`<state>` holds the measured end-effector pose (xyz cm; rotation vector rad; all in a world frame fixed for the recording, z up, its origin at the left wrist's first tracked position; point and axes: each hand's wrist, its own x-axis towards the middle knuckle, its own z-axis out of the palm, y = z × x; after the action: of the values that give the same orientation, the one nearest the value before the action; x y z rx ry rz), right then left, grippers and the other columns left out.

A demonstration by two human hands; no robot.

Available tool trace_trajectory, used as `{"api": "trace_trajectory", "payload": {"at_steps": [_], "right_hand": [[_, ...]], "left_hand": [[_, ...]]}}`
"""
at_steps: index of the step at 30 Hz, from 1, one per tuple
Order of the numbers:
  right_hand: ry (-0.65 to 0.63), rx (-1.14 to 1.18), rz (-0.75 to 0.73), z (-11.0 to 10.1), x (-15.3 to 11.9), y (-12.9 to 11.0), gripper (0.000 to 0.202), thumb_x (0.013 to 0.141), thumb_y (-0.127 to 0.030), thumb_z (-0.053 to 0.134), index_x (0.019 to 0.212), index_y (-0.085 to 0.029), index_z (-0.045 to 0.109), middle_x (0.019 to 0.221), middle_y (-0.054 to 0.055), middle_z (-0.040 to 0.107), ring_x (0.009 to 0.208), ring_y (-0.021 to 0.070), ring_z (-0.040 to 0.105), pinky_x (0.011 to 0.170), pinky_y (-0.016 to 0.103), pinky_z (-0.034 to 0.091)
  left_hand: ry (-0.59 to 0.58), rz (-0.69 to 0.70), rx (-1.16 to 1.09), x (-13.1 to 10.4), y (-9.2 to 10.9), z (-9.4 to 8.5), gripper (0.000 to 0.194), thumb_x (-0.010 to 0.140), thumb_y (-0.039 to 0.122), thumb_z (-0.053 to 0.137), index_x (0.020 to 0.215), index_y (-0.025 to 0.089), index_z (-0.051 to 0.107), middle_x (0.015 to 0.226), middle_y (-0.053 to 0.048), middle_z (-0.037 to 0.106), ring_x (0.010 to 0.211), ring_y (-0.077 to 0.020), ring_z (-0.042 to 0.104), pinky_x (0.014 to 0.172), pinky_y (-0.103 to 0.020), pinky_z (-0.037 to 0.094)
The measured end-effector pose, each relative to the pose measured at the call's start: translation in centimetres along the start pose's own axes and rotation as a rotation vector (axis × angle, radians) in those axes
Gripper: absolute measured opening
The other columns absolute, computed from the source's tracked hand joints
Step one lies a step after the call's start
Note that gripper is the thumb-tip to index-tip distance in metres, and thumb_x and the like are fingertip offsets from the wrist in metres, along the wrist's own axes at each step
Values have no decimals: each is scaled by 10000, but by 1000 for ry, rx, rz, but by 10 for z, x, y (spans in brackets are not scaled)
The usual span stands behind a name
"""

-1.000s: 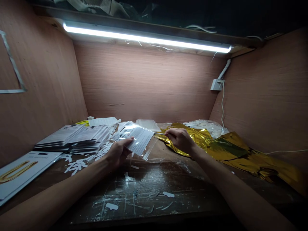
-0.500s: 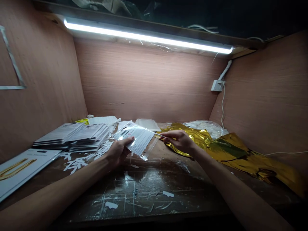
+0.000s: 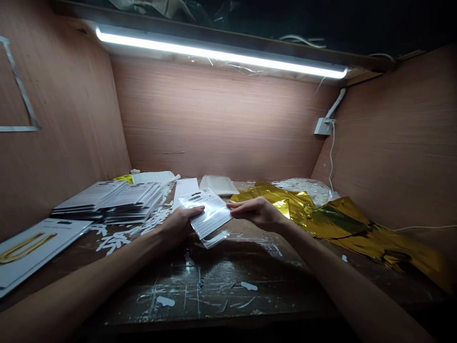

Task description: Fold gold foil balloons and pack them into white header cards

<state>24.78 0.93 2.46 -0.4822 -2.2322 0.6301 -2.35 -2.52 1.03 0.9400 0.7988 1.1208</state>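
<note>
My left hand [image 3: 180, 221] grips a printed card packet [image 3: 211, 220] by its left side, thumb on top. The packet is a white card with a hang hole and small print, inside a shiny clear plastic sleeve. Part of the sleeve sticks out past the card's lower edge. At the packet's right edge, my right hand [image 3: 255, 212] is closed with its fingers pinched together on that edge. Exactly what its fingertips pinch, card or sleeve, cannot be made out. The packet is held tilted above the dark table [image 3: 214, 281].
Stacks of similar cards [image 3: 124, 197] stand at the left, with larger cards [image 3: 39, 243] showing a gold shape in front. White paper cut-outs [image 3: 114, 240] lie scattered beside them. Gold foil [image 3: 342, 224] spreads at the right. Clear plastic sleeves [image 3: 217, 185] lie behind the packet.
The packet has come slightly lower and to the right, turning a little. My right hand has shifted left, closer to its edge, and a white card behind is now more visible.
</note>
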Motion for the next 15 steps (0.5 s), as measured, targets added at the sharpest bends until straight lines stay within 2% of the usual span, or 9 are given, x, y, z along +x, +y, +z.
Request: {"api": "trace_trajectory", "payload": {"at_steps": [3,6,10,15], "right_hand": [[34,-172,-66,6,-3,4,208,906,-199,737,1060,-323,802,1189,11,753,1069,229,750,946,403,639],[92,-321,-104,11,-6,6,155,912,-234,736,1022,-311,813,1063,16,794,940,238,785,826,370,668],[75,-390,-153,12,-8,11,113,900,-260,745,970,-309,820,1010,16,807,859,238,793,777,373,672],[38,-481,-251,16,-10,15,254,960,-172,601,1043,-305,802,1064,26,798,921,225,780,802,394,665]], "left_hand": [[41,38,-18,4,-5,0,188,854,169,745,1009,74,696,838,-151,763,650,-218,717,626,-300,581],[-55,20,-73,3,-7,-2,237,901,252,710,1042,62,694,960,-191,764,770,-239,741,745,-345,594],[-232,21,-109,-1,-6,-7,210,833,112,707,1036,59,699,1018,-190,756,861,-230,738,854,-341,576],[-203,0,-95,-1,-7,-8,88,853,1,632,874,66,688,861,-135,740,728,-162,704,819,-289,581]]}}
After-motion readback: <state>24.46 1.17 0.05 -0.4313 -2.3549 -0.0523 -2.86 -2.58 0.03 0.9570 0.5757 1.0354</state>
